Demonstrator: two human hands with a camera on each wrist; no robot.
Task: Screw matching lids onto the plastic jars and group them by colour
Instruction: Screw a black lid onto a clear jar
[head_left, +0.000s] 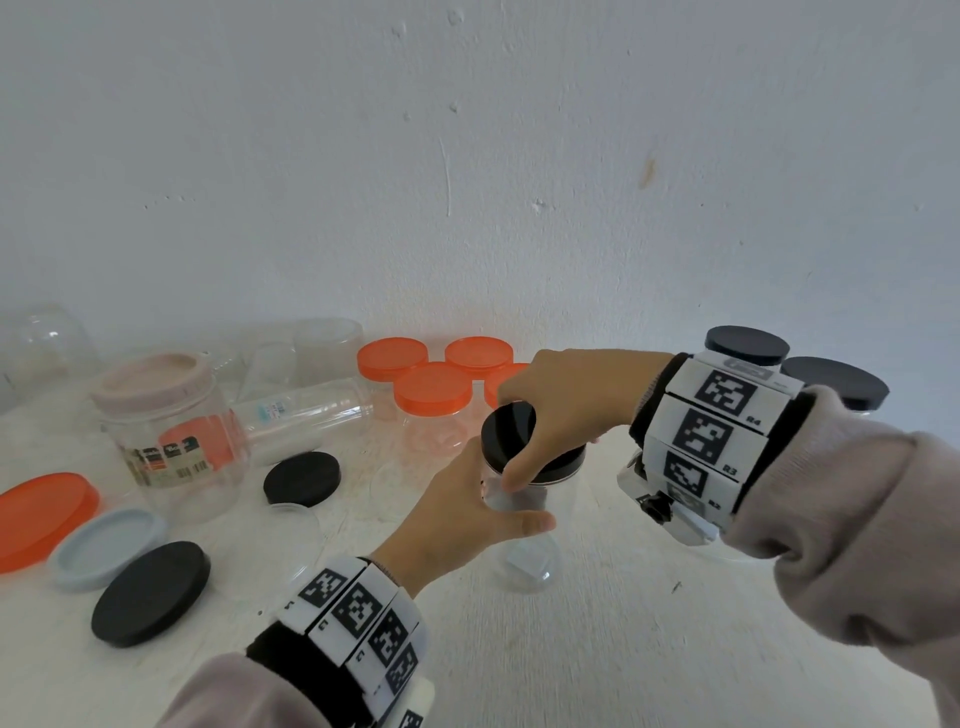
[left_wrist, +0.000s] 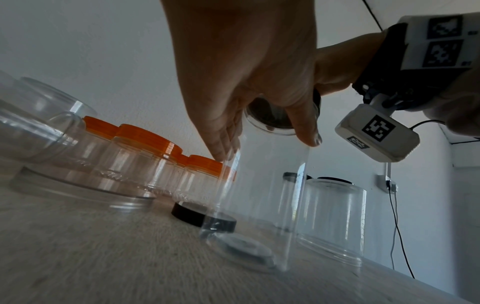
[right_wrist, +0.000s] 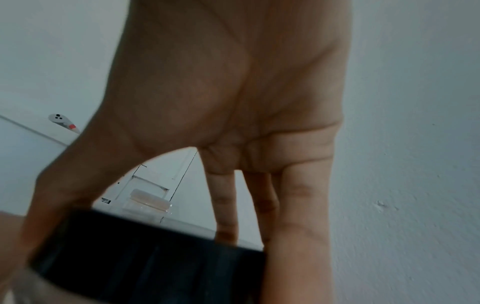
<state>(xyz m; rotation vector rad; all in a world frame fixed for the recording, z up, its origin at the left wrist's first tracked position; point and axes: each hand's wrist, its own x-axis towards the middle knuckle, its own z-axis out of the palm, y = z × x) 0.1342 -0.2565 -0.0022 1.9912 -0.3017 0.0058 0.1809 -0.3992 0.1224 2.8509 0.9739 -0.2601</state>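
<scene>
Our right hand (head_left: 561, 410) curls over the black lid (head_left: 511, 431), thumb and fingers clamped on its rim, the lid sitting on the mouth of the clear jar (head_left: 524, 540). Our left hand (head_left: 467, 514) wraps around that jar just below the lid, thumb across the front. The jar stands upright on the counter (head_left: 597, 649).

Taking the held jar as our landmark: toward us and to its right the counter lies bare. Behind it, against the wall (head_left: 467, 156), we count four orange-lidded jars (head_left: 432, 395) packed together. Behind and to its right stand two black-lidded jars (head_left: 748, 345), partly hidden by our right wrist. To its left lie two loose black lids (head_left: 150, 592), one near and one further off, a pale blue lid (head_left: 106, 545), and an orange lid (head_left: 41, 519) at the far left. A pink-lidded jar (head_left: 166, 431) stands left of it; beyond that, several uncapped clear jars (head_left: 306, 415) lie jumbled, too overlapped to count.
</scene>
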